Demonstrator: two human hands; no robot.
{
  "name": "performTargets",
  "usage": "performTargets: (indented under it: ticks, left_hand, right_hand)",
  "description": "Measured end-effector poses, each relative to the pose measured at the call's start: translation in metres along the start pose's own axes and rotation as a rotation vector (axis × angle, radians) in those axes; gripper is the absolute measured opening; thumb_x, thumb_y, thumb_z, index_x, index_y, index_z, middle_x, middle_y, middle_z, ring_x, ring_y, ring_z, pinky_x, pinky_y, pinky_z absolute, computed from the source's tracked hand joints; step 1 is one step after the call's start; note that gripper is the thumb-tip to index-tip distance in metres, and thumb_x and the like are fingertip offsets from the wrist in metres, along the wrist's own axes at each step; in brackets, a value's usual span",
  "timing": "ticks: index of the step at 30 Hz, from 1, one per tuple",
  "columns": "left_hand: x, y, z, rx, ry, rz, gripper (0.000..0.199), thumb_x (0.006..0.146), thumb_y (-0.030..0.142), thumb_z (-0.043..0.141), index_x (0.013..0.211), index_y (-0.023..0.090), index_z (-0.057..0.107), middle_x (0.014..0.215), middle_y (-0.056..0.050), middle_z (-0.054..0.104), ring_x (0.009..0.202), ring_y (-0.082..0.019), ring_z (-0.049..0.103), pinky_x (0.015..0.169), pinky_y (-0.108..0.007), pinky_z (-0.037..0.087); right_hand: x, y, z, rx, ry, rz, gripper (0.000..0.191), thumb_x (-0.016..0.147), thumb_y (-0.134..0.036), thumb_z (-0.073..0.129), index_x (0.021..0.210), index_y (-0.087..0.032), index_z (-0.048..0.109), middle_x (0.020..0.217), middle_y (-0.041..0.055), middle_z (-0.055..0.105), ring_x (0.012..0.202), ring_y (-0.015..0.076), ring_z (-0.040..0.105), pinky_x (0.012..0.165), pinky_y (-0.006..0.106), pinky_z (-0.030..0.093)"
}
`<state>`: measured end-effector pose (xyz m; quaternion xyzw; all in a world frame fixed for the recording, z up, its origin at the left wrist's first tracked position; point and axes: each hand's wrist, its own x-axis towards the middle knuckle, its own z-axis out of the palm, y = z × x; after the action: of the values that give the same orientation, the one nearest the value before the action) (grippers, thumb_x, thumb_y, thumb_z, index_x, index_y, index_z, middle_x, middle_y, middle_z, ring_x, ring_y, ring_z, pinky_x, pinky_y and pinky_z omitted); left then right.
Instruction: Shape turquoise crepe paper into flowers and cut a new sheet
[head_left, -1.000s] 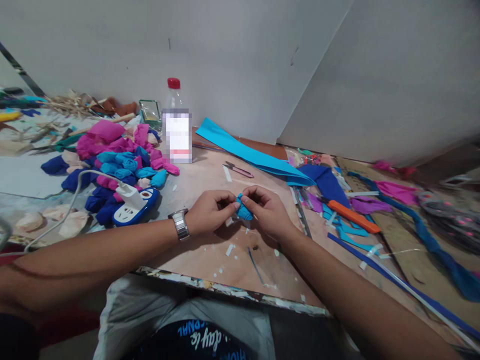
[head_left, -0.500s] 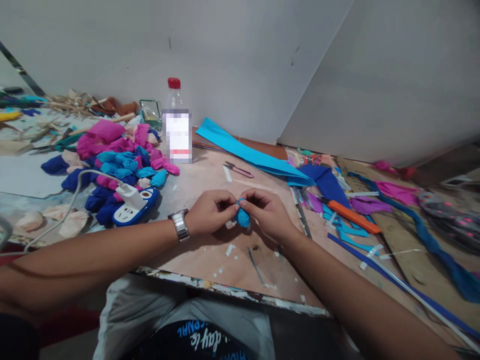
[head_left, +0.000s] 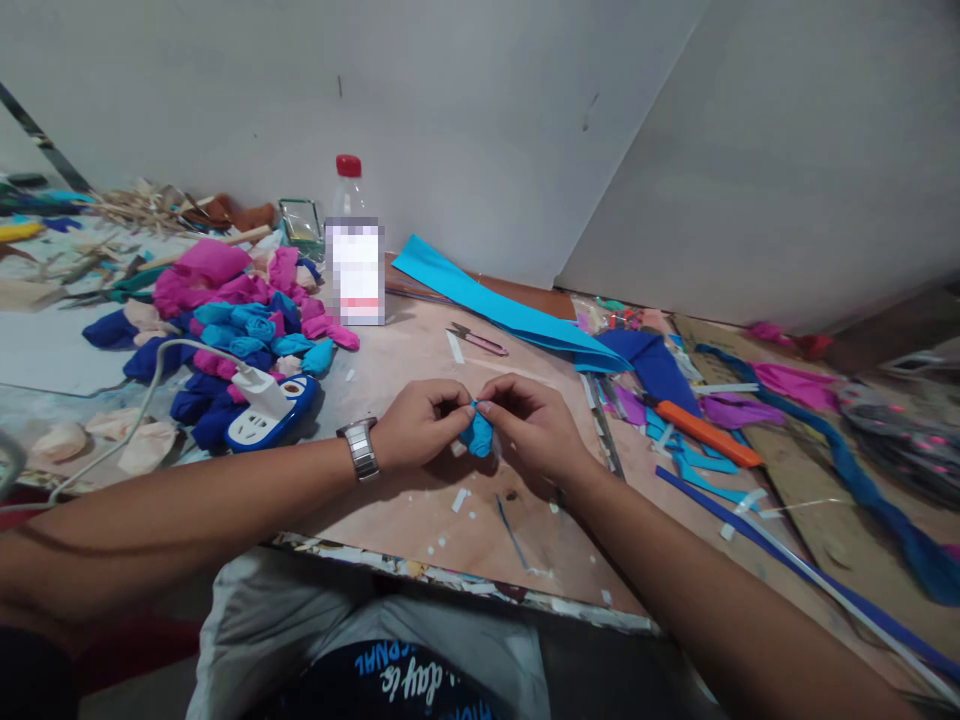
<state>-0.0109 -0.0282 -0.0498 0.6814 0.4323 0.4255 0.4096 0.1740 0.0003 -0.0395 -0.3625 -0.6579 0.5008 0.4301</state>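
Note:
Between my two hands hangs a small light-blue crepe paper flower (head_left: 478, 435), bunched into a rosebud shape. My left hand (head_left: 427, 420), with a metal watch (head_left: 361, 449) on its wrist, pinches the flower's upper end between thumb and fingers. From the other side, my right hand (head_left: 529, 420) pinches the same end, its fingers curled behind. The fingertips nearly meet and hide the pinched part. Beyond the hands lie small thread snips (head_left: 480, 340) and a long folded strip of light-blue crepe paper (head_left: 502, 310).
At left is a pile of pink, blue and cream paper flowers (head_left: 247, 325) beside a blue-and-white power strip (head_left: 274, 415) with a cord. Behind stands a red-capped bottle (head_left: 349, 185). To the right lie an orange utility knife (head_left: 705, 433), paper scraps and cardboard (head_left: 795, 480).
The flower has turned and tilted slightly to the left between my fingertips. Both hands keep almost the same place and grip.

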Motion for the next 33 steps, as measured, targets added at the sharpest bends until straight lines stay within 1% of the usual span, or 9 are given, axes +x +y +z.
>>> performTargets:
  ticks: [6, 12, 15, 17, 22, 27, 30, 33]
  left_hand:
    - [0.000, -0.001, 0.000, -0.036, -0.003, 0.007, 0.027, 0.094, 0.034, 0.056, 0.076, 0.015, 0.062, 0.068, 0.000, 0.060, 0.065, -0.011, 0.054, 0.062, -0.023, 0.042]
    - [0.001, 0.001, 0.000, -0.080, 0.048, 0.041, 0.022, 0.091, 0.030, 0.058, 0.076, 0.015, 0.063, 0.067, 0.000, 0.060, 0.064, -0.011, 0.053, 0.062, -0.023, 0.042]
    - [0.001, 0.001, 0.000, -0.085, 0.053, 0.063, 0.022, 0.091, 0.030, 0.059, 0.076, 0.015, 0.064, 0.069, 0.000, 0.062, 0.065, -0.011, 0.055, 0.064, -0.024, 0.043]
    - [0.000, 0.001, 0.000, -0.080, 0.052, 0.068, 0.022, 0.092, 0.031, 0.058, 0.077, 0.015, 0.064, 0.070, 0.000, 0.063, 0.066, -0.011, 0.055, 0.065, -0.024, 0.043]
    - [-0.001, 0.002, 0.001, -0.060, 0.043, 0.061, 0.023, 0.093, 0.031, 0.058, 0.078, 0.015, 0.064, 0.070, -0.001, 0.064, 0.066, -0.011, 0.057, 0.064, -0.023, 0.044]
    - [-0.002, 0.003, 0.000, -0.024, 0.025, 0.090, 0.026, 0.095, 0.035, 0.058, 0.081, 0.014, 0.066, 0.074, -0.002, 0.067, 0.070, -0.012, 0.060, 0.067, -0.024, 0.047]
    - [-0.002, 0.004, 0.000, -0.014, 0.033, 0.086, 0.028, 0.096, 0.035, 0.057, 0.081, 0.014, 0.067, 0.074, -0.003, 0.067, 0.070, -0.012, 0.061, 0.068, -0.024, 0.047]
    - [-0.002, 0.004, -0.001, -0.004, 0.040, 0.098, 0.025, 0.095, 0.033, 0.057, 0.081, 0.014, 0.068, 0.076, -0.003, 0.068, 0.071, -0.012, 0.062, 0.069, -0.025, 0.048]
  right_hand:
    - [-0.001, -0.001, -0.002, -0.070, -0.004, -0.027, 0.016, 0.079, -0.033, 0.078, 0.085, -0.019, 0.073, 0.080, 0.0030, 0.071, 0.074, 0.0171, 0.063, 0.069, 0.031, 0.050]
    - [-0.002, -0.004, -0.006, -0.218, -0.020, -0.152, 0.012, 0.083, -0.029, 0.074, 0.089, -0.019, 0.075, 0.084, 0.0050, 0.074, 0.077, 0.0182, 0.066, 0.073, 0.032, 0.052]
    - [-0.002, -0.008, -0.009, -0.253, -0.055, -0.219, 0.012, 0.086, -0.028, 0.070, 0.090, -0.019, 0.076, 0.087, 0.0061, 0.076, 0.080, 0.0192, 0.068, 0.075, 0.033, 0.053]
    - [-0.002, -0.010, -0.009, -0.262, -0.066, -0.231, 0.013, 0.087, -0.030, 0.069, 0.089, -0.019, 0.076, 0.087, 0.0064, 0.076, 0.080, 0.0197, 0.069, 0.075, 0.033, 0.053]
    - [-0.003, -0.011, -0.007, -0.288, -0.022, -0.186, 0.013, 0.085, -0.033, 0.074, 0.086, -0.019, 0.075, 0.082, 0.0055, 0.075, 0.075, 0.0192, 0.067, 0.071, 0.034, 0.053]
    - [-0.004, -0.011, -0.005, -0.298, -0.035, -0.176, 0.013, 0.084, -0.031, 0.074, 0.085, -0.019, 0.073, 0.079, 0.0049, 0.073, 0.073, 0.0183, 0.065, 0.069, 0.032, 0.052]
    - [-0.004, -0.010, -0.004, -0.231, -0.022, -0.141, 0.015, 0.082, -0.032, 0.076, 0.086, -0.018, 0.073, 0.079, 0.0050, 0.072, 0.073, 0.0179, 0.065, 0.069, 0.032, 0.052]
    - [-0.005, -0.008, -0.002, -0.124, 0.001, -0.084, 0.022, 0.079, -0.036, 0.079, 0.090, -0.018, 0.073, 0.083, 0.0049, 0.072, 0.076, 0.0177, 0.066, 0.071, 0.031, 0.053]
